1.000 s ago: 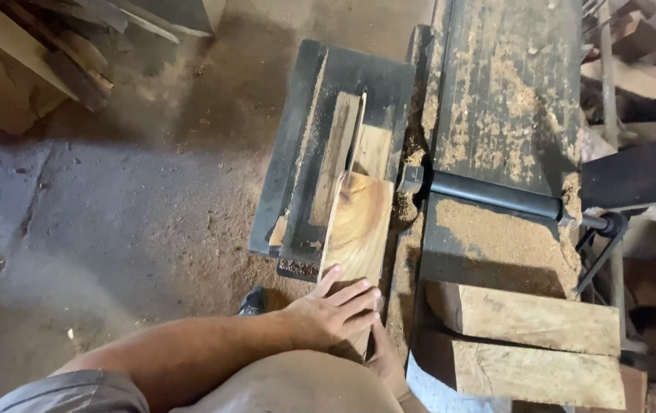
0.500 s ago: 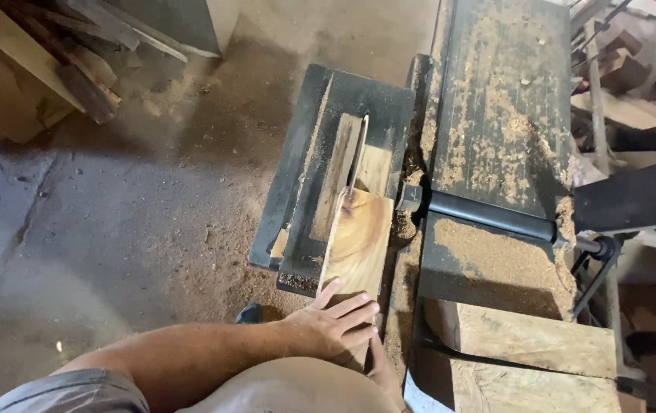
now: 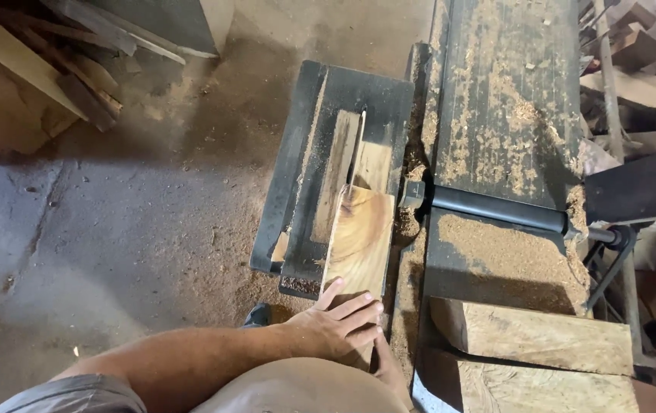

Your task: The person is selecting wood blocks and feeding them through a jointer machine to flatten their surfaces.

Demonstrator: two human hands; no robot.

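My left hand (image 3: pixel 339 325) lies flat on the near end of a light wooden board (image 3: pixel 358 245), fingers spread over it. The board rests on a dark saw table (image 3: pixel 305 153), and its far end meets the thin upright saw blade (image 3: pixel 356 153). My right hand (image 3: pixel 391 365) is mostly hidden below the board's near right edge; only some fingers show against the wood, and its hold is unclear.
A long dark planer bed (image 3: pixel 511 99) covered in sawdust runs along the right. Two thick wooden blocks (image 3: pixel 534 336) lie on its near end. Scrap planks (image 3: pixel 30 69) are stacked at the top left. Sawdust covers the concrete floor (image 3: pixel 114 229).
The board has slid forward so its far end now meets the blade. My left hand stays pressed on the near end.
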